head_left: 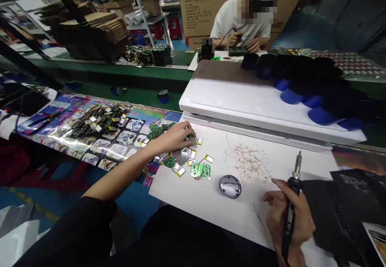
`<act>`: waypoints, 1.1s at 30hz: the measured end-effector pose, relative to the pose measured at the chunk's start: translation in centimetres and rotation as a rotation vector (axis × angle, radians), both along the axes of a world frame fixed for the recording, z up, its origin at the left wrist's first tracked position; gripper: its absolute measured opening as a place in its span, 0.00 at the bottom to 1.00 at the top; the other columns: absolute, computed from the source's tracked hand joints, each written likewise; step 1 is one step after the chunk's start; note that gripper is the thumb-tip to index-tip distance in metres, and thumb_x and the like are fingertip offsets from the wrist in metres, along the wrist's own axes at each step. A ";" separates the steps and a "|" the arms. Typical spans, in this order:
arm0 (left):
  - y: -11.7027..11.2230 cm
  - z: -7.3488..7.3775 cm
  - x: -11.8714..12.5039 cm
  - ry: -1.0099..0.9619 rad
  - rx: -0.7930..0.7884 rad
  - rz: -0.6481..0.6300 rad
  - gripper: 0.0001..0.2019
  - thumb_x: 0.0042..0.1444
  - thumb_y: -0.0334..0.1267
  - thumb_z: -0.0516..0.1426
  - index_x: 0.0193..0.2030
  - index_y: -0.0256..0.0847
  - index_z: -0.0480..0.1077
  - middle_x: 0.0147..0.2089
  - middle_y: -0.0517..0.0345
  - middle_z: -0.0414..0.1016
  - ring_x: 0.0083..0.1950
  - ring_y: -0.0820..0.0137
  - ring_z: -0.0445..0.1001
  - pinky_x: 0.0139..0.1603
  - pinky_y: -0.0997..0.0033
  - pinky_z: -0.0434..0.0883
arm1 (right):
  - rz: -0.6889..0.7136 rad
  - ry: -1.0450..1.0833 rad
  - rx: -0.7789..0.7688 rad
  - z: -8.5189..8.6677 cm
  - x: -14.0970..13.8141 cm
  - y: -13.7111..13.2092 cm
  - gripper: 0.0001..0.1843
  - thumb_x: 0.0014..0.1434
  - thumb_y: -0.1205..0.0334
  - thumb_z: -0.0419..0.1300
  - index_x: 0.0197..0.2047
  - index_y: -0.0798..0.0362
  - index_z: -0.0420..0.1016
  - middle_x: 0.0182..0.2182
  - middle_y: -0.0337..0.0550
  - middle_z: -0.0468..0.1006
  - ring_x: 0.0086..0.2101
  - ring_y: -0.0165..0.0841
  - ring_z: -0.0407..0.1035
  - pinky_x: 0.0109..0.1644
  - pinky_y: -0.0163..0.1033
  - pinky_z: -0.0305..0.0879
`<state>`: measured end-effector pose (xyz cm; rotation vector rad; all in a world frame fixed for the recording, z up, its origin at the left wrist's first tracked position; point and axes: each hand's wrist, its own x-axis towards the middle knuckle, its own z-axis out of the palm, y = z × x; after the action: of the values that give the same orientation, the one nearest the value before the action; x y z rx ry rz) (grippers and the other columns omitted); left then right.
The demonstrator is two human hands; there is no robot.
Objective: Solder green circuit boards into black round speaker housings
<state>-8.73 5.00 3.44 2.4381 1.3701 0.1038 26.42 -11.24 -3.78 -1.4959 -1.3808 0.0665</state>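
Observation:
My right hand (291, 214) is wrapped round a soldering iron (292, 210), whose metal tip points up and away from me. My left hand (181, 135) reaches over a heap of green circuit boards (157, 130) with small white batteries wired to them. Its fingers are curled down, and what lies under them is hidden. Closer to me, a bright green circuit board (196, 170) lies flat with a silver battery (209, 159) beside it. A round, dark-rimmed shiny part (230, 186) rests on the white work surface (193, 202) between my hands.
Brown crumbs (249, 160) are scattered on the white surface. Behind it stand stacked white foam slabs (229, 94) bearing several black-and-blue cups (291, 97). More boards (99, 118) are piled at left. A green conveyor (135, 82) runs behind; a co-worker (241, 21) sits across.

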 end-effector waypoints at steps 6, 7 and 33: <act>0.2 2.0 0.1 -0.376 -0.195 -0.008 0.07 0.65 0.41 0.65 0.45 0.40 0.77 0.39 0.57 0.81 0.39 0.69 0.78 0.40 0.71 0.70 | 0.119 0.183 0.079 1.8 -1.3 -0.1 0.12 0.74 0.50 0.60 0.51 0.48 0.79 0.30 0.44 0.85 0.19 0.37 0.75 0.19 0.41 0.68; 0.1 2.5 0.4 -0.464 -0.184 -0.024 0.08 0.66 0.41 0.65 0.47 0.40 0.77 0.40 0.57 0.82 0.38 0.70 0.78 0.40 0.71 0.71 | 0.161 0.214 0.125 1.9 -1.6 0.2 0.10 0.74 0.53 0.60 0.51 0.47 0.79 0.32 0.44 0.86 0.21 0.38 0.78 0.19 0.41 0.69; -3.4 0.5 8.0 -0.961 -0.143 -0.447 0.06 0.67 0.31 0.63 0.49 0.43 0.77 0.51 0.51 0.74 0.50 0.68 0.76 0.51 0.68 0.75 | 0.694 0.153 -0.018 5.5 -4.9 2.5 0.30 0.58 0.69 0.76 0.58 0.42 0.70 0.57 0.48 0.83 0.58 0.41 0.80 0.61 0.50 0.82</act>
<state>-0.76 1.59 3.98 2.0244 0.3892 0.8850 21.48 -8.72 1.77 -0.9413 -1.7117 0.6147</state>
